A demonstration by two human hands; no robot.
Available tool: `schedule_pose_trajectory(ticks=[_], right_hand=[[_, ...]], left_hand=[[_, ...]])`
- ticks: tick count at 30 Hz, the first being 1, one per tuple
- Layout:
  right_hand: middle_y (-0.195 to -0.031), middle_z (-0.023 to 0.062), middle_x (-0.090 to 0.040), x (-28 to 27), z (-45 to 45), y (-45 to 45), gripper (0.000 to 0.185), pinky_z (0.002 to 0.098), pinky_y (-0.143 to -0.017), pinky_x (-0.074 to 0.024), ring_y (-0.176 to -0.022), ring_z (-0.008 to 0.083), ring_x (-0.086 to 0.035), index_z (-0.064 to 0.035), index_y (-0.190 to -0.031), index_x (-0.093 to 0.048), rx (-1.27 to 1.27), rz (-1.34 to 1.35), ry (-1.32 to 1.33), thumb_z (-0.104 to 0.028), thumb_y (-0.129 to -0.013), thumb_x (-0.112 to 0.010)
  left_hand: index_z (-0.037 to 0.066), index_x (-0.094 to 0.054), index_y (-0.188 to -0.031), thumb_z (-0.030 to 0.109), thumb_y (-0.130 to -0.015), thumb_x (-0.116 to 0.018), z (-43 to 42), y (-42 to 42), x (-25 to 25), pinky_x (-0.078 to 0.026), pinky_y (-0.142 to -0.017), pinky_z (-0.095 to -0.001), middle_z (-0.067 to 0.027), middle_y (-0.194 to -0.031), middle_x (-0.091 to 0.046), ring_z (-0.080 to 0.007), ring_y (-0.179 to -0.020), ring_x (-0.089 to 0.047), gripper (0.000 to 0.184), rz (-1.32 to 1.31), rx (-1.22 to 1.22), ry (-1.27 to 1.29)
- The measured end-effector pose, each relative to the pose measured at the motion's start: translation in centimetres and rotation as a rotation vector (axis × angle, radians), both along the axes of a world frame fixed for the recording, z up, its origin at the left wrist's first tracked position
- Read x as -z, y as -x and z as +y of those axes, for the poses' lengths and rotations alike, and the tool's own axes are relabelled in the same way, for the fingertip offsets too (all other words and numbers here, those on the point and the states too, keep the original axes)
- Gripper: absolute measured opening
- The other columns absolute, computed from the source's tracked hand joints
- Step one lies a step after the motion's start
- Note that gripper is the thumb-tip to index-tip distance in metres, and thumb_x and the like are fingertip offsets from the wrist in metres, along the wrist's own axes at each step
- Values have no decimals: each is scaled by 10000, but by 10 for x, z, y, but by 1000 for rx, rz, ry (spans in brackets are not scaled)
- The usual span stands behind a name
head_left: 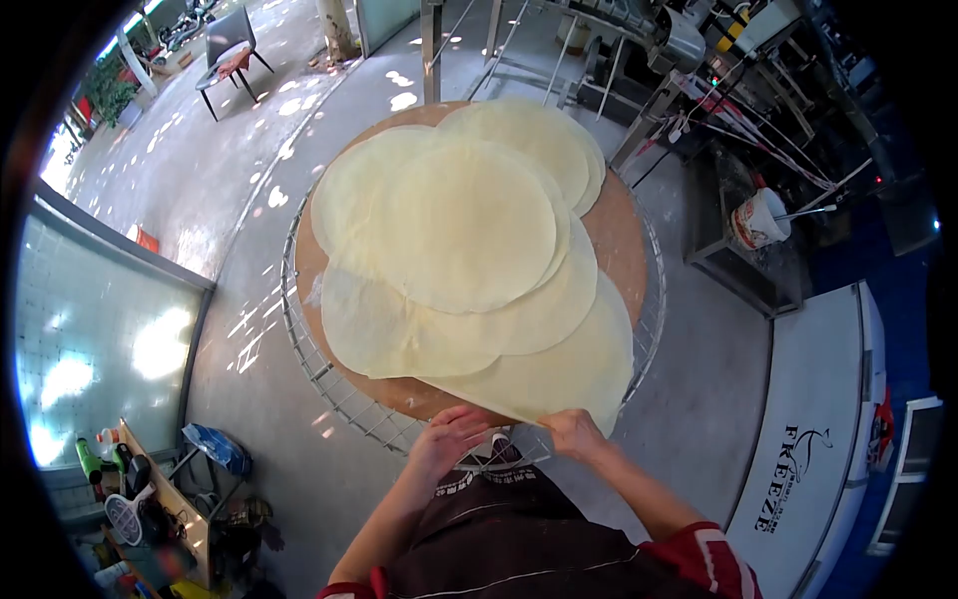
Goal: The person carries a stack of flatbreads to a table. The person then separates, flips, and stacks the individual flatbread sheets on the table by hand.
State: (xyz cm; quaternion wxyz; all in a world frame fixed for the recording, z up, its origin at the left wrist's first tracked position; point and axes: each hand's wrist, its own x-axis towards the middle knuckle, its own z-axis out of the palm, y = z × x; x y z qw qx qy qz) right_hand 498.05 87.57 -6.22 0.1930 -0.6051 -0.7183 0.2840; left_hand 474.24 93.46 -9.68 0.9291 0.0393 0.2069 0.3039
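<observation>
Several thin, round, pale yellow sheets [464,225] overlap on a round brown board [624,240]. The board rests on a round metal wire rack [654,299]. At the near edge, my right hand [577,434] is closed on the rim of the lowest sheet [569,384], which pulls out in a straight edge toward the left. My left hand [454,434] is beside the board's near edge, left of my right hand, with its fingers apart and nothing visible in them.
A white freezer [808,439] stands at the right, below a dark metal stand [743,250] with a white bucket [760,220]. Metal machinery [659,45] is behind the board. A chair [230,50] is at the back left, a cluttered shelf [165,489] at the lower left.
</observation>
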Motion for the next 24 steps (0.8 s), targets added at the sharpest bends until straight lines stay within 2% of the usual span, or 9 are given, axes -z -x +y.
schedule_pose_trajectory(ticks=[3, 6, 9, 10, 15, 17, 21, 22, 24], right_hand=[[-607, 187, -527, -74, 4, 6, 122, 372, -530, -427, -603, 337, -526, -35, -700, -559, -310, -67, 194, -115, -626, -505], [-611, 160, -550, -109, 10, -7, 142, 338, -527, -430, -566, 285, -546, -30, -733, -583, -324, 106, 251, -123, -636, -537], [-643, 16, -588, -136, 73, -83, 189, 248, -533, -413, -588, 52, -486, -25, -797, -613, -145, 178, 683, -87, -619, -598], [-617, -6, -576, -159, 96, -102, 179, 230, -497, -404, -560, 42, -469, -6, -762, -613, -119, 272, 599, -101, -610, -618], [-530, -20, -516, -315, 152, -125, 171, 194, -425, -359, -464, 36, -436, 28, -725, -603, 78, -326, 186, -30, -565, -589], [-483, 24, -512, -340, 144, -99, 136, 211, -419, -345, -443, 39, -440, 7, -664, -596, 229, -94, 90, -54, -551, -553], [-510, 81, -533, -278, 150, -92, 160, 279, -457, -392, -467, 125, -518, -29, -719, -615, -43, -422, -207, -107, -601, -539], [-556, 119, -527, -222, 154, -94, 144, 358, -489, -395, -505, 266, -526, -66, -658, -596, -97, -629, -440, -152, -611, -491], [-649, 165, -548, -130, 138, -62, 177, 385, -556, -422, -621, 309, -541, -58, -731, -575, -102, -629, -181, -161, -612, -495]], left_hand=[[19, -424, -1095, 131, -672, -505, -4, 21, -14, -339, -860, -436, -171, -1130, -439, -329, -1053, -408, 445, -2, -65, -80], [27, -438, -1087, 123, -670, -491, -12, 44, -12, -344, -854, -430, -175, -1134, -440, -336, -1034, -423, 431, 26, -144, -89], [25, -434, -1085, 100, -662, -473, -25, 60, -7, -365, -833, -432, -189, -1109, -456, -346, -1003, -446, 432, 37, -119, -35], [23, -439, -1071, 90, -660, -468, -29, 64, -8, -375, -823, -433, -195, -1090, -466, -349, -984, -460, 417, 86, -121, 13], [16, -447, -1027, 69, -660, -452, -37, 72, -15, -394, -802, -440, -212, -1057, -480, -356, -942, -487, 371, 239, -149, 90], [16, -449, -1013, 59, -665, -442, -40, 75, -20, -399, -795, -440, -215, -1054, -480, -359, -924, -496, 351, 269, -198, 116], [14, -442, -1021, 56, -671, -437, -41, 80, -29, -397, -798, -442, -219, -1047, -481, -362, -911, -501, 353, 314, -214, 105], [13, -442, -1018, 56, -675, -435, -44, 84, -29, -398, -799, -441, -219, -1043, -482, -361, -905, -503, 346, 311, -228, 108], [12, -443, -1016, 57, -680, -434, -52, 94, -29, -398, -799, -441, -218, -1038, -484, -360, -898, -506, 339, 310, -245, 108]])
